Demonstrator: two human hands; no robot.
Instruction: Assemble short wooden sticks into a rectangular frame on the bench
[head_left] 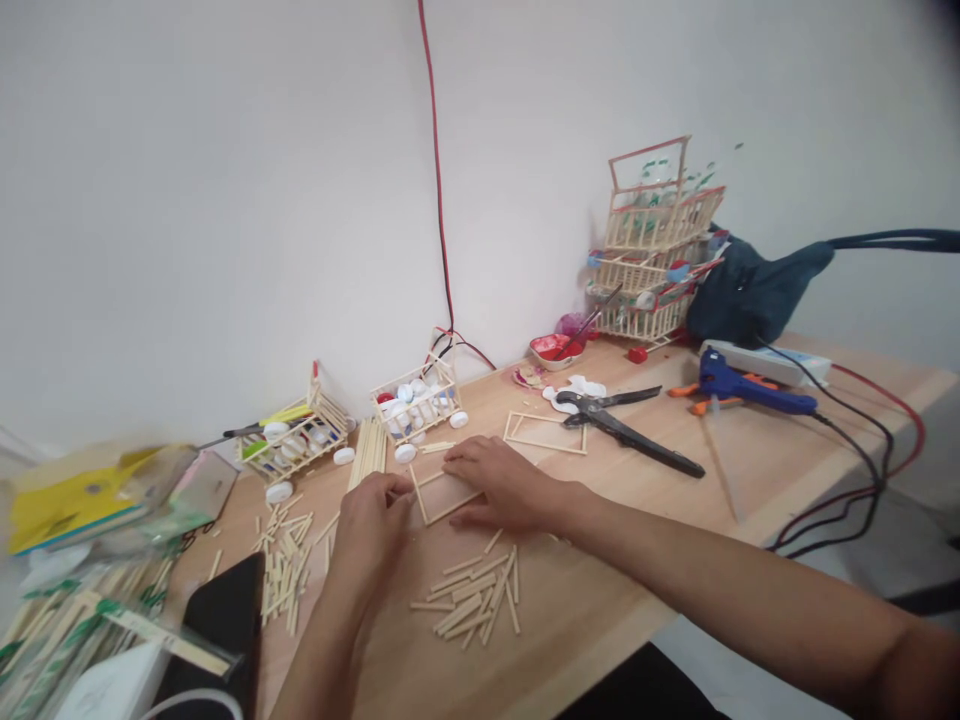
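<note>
A small rectangular frame of thin wooden sticks (435, 497) lies flat on the wooden table (600, 590). My right hand (504, 486) rests flat on the frame's right side, fingers spread and pressing down. My left hand (373, 526) is curled at the frame's left end, fingertips pinched at a stick there. A loose pile of cut sticks (474, 595) lies just in front of both hands. A second finished stick frame (545, 432) lies beyond my right hand.
Black cutters (626, 425) and a blue glue gun (739, 388) lie to the right, its cable trailing off the edge. Two small stick carts (416, 398) hold bottle caps; stacked carts (651, 255) stand by the wall. Bags of sticks (67, 600) crowd the left.
</note>
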